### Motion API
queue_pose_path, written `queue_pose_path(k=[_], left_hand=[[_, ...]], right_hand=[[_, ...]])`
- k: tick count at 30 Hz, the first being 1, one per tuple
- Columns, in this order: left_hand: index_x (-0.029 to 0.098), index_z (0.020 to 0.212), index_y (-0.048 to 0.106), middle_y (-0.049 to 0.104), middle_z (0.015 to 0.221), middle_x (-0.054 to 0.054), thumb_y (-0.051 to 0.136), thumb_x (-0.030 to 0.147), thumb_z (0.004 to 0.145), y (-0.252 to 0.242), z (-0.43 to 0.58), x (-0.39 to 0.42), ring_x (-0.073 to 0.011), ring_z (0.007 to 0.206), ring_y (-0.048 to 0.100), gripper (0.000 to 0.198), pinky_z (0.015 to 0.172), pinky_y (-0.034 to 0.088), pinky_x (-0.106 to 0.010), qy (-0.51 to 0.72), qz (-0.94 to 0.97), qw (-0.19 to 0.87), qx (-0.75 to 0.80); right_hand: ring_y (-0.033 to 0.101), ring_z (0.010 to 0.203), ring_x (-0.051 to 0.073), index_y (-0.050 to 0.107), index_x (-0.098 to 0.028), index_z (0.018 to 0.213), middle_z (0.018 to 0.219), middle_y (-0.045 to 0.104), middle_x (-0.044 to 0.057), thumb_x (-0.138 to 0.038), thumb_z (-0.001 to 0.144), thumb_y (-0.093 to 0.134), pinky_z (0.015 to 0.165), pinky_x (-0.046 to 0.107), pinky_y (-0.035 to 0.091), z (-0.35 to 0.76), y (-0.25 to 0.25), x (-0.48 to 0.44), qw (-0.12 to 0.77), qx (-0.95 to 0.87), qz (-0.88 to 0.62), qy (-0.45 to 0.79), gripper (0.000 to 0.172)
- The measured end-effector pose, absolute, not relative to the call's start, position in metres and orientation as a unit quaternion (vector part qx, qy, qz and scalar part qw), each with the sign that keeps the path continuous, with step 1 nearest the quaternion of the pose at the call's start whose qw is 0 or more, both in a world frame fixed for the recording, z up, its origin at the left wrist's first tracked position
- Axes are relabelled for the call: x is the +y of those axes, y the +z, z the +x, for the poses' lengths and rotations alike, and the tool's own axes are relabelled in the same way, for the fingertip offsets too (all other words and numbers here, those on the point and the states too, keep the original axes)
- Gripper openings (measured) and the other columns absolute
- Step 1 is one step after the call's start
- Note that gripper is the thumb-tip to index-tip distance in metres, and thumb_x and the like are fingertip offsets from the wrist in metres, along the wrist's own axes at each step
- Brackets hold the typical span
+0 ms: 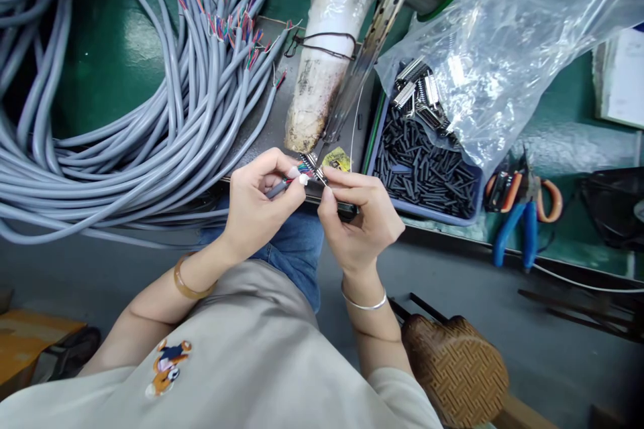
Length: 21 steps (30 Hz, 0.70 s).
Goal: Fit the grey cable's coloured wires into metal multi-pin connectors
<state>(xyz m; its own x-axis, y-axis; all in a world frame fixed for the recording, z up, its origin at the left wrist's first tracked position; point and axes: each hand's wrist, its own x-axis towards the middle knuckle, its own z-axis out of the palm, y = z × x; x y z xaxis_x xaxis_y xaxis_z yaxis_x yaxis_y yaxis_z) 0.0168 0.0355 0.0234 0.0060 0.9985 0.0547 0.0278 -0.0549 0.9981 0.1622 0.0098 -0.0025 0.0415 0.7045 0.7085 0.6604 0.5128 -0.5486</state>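
My left hand (264,198) is closed in a pinch on the end of a grey cable (276,189), whose thin coloured wires fan out towards a small metal connector (312,164). White wrapping covers some of its fingertips. My right hand (357,211) is closed too, thumb and forefinger pinching a thin silvery wire (327,185) at the connector's right side. Another stretch of thin strand comes down from above to this hand. Directly above the connector, a soldering iron (352,84) points down with its tip close to the pins; contact cannot be made out.
Many grey cables (166,127) with stripped ends fill the left bench. A plastic-wrapped white roll (325,47) lies beside the iron. To the right are a blue bin (473,218) of black tubing pieces and connectors, a plastic bag (503,47), blue-handled pliers (528,234) and a stool (457,369).
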Motion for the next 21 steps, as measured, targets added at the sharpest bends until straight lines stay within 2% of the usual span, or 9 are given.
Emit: queue_pose_path(k=[11,17,21], left_hand=[[0.018,0.072,0.057,0.059,0.07,0.003,0.073,0.019,0.08,0.0305,0.0209,0.0353,-0.0054,0.057,0.049,0.018,0.05,0.039,-0.017,0.523,0.526,0.449,0.498],[0.018,0.069,0.057,0.057,0.07,0.002,0.074,0.02,0.078,0.0284,0.018,0.0357,-0.0074,0.062,0.052,0.02,0.051,0.04,-0.018,0.496,0.525,0.474,0.503],[0.017,0.068,0.056,0.057,0.071,0.002,0.071,0.016,0.077,0.0262,0.0176,0.0347,-0.0064,0.059,0.049,0.019,0.051,0.038,-0.018,0.483,0.532,0.479,0.504]], right_hand=[[0.077,0.092,0.018,0.066,-0.024,0.095,0.103,0.08,0.001,-0.008,0.087,0.072,0.083,0.034,0.063,0.1629,0.0064,0.0169,0.537,-0.691,-0.483,0.026,0.018],[0.077,0.087,0.017,0.061,-0.024,0.088,0.102,0.08,0.002,-0.01,0.088,0.072,0.074,0.03,0.064,0.1637,0.0041,0.0143,0.522,-0.696,-0.493,0.021,0.017],[0.077,0.087,0.016,0.061,-0.024,0.088,0.098,0.08,0.001,-0.01,0.088,0.072,0.076,0.03,0.064,0.1646,0.0026,0.014,0.511,-0.703,-0.494,0.017,0.018]])
